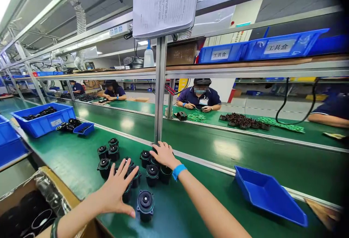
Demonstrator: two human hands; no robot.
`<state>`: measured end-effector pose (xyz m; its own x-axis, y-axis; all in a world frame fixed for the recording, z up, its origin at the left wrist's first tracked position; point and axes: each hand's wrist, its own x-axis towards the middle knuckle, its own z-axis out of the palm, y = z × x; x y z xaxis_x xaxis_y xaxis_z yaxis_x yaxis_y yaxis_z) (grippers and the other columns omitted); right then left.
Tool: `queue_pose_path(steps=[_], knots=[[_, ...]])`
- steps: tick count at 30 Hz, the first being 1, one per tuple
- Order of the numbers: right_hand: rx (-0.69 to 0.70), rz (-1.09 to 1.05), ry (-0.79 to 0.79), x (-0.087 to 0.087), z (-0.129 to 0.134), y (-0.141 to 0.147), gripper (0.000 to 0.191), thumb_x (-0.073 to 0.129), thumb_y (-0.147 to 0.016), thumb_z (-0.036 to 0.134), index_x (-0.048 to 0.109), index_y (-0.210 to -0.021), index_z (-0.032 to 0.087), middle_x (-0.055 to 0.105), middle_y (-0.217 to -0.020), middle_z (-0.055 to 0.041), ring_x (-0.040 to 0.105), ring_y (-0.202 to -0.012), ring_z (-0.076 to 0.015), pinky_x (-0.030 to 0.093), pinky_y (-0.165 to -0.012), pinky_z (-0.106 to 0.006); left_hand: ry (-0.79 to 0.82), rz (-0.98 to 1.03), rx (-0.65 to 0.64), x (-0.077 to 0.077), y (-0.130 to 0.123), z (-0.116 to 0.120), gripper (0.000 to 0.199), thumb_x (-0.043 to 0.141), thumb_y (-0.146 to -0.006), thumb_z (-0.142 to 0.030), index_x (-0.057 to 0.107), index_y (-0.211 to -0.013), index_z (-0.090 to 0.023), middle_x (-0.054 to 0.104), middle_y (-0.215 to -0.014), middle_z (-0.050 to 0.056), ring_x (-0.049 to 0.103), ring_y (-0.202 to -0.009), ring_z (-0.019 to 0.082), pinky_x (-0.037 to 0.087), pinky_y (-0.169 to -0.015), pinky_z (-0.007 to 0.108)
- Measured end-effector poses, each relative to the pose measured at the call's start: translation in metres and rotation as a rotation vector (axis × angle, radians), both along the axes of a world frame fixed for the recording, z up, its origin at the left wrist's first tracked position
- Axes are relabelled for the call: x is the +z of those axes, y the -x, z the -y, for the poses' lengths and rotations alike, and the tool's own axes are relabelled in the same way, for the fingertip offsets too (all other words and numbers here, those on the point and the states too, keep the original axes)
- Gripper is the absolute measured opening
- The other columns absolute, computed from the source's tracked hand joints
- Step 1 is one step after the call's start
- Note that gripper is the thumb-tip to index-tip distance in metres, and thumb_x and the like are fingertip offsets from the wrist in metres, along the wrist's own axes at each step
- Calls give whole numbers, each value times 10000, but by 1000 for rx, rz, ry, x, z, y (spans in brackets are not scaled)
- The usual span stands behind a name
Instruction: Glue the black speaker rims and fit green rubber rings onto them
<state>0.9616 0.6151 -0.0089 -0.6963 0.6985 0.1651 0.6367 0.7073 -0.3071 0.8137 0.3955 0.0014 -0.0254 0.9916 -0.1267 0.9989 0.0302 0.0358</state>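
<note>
Several black round motor-like housings with flanged rims stand in loose groups on the green bench (68, 161). My left hand (116, 190) is spread wide above some of them and partly hides them. One black housing (145, 205) stands upright just right of my left thumb. My right hand (165, 156), with a blue wristband, reaches over the back of the right-hand group, fingers stretched and apart. Beneath it are more housings, partly covered; whether its fingertips touch one I cannot tell. Another housing (152, 175) stands in front of that hand.
A blue scoop-shaped tray (269, 194) lies at the right. At the left are a blue bin (46, 120) of black parts, a small blue tray (84, 129) and a cardboard box (58, 190). A metal post (160, 92) rises behind my right hand. Co-workers sit across the line.
</note>
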Motion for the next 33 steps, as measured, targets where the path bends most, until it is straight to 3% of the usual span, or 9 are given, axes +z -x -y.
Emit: queue_pose_path(steps=[2,4,8,10,15,20,24,28,33], knots=[[-18,29,14,-3,-9,5,443,527,-949,483,550,-1286,197,495,-1386,-109,447,-1291,-308,338,-1067,-581,-55,30,-26,1,0,-22,1117,602,-717,-769,95,-1548,-220,26,-1611,211,-7,-1487,365,74,-1169,618],[-20,50,30,-7,-12,4,461,519,-949,504,543,-1293,198,522,-1351,-107,486,-1250,-297,363,-1051,-567,-83,73,-26,2,3,-52,1142,632,-729,-727,70,-1549,-165,81,-1598,255,82,-1488,359,169,-1180,551],[-15,54,26,-14,-9,-5,504,510,-942,536,521,-1319,201,520,-1347,-109,473,-1259,-307,340,-1058,-579,25,108,-67,-5,6,-113,1492,853,-466,-653,-43,-1540,-134,-15,-1562,349,47,-1453,469,226,-1140,590],[-18,42,19,-15,-6,-9,523,504,-935,553,513,-1332,212,502,-1367,-111,439,-1289,-323,300,-1073,-605,100,123,-89,-9,7,-133,1554,895,-401,-597,-66,-1538,-150,-29,-1559,360,29,-1443,490,236,-1130,599],[-55,-1,0,-14,6,-20,498,424,-940,565,530,-1330,273,506,-1360,-126,428,-1280,-354,240,-1046,-672,113,124,-186,-19,2,-137,1416,854,-520,-493,-44,-1530,-73,116,-1548,367,162,-1449,459,266,-1138,547],[-125,-14,-22,-17,31,-58,469,399,-923,543,537,-1323,341,549,-1289,-120,487,-1219,-343,263,-1021,-689,1,193,-294,-45,-13,-128,1283,767,-587,-416,-45,-1543,-146,264,-1531,295,335,-1397,447,338,-1111,540],[-192,-20,-48,-24,54,-111,465,400,-916,543,534,-1317,349,558,-1232,-103,528,-1152,-327,284,-1016,-689,62,227,-367,-55,-55,-127,1297,768,-555,-377,-30,-1544,-116,231,-1550,276,337,-1397,433,339,-1126,496],[-271,-35,-62,-27,77,-174,447,440,-916,503,537,-1310,314,550,-1220,-117,520,-1143,-330,286,-1014,-685,106,266,-504,-40,-121,-122,1395,836,-511,-428,-66,-1544,-170,208,-1568,253,293,-1417,436,316,-1137,521],[-356,-43,-44,-23,101,-257,414,451,-934,461,533,-1308,303,544,-1252,-122,500,-1166,-321,283,-1025,-658,212,264,-560,-26,-211,-113,1450,858,-467,-530,-21,-1543,-116,66,-1588,299,128,-1462,454,220,-1167,567]])
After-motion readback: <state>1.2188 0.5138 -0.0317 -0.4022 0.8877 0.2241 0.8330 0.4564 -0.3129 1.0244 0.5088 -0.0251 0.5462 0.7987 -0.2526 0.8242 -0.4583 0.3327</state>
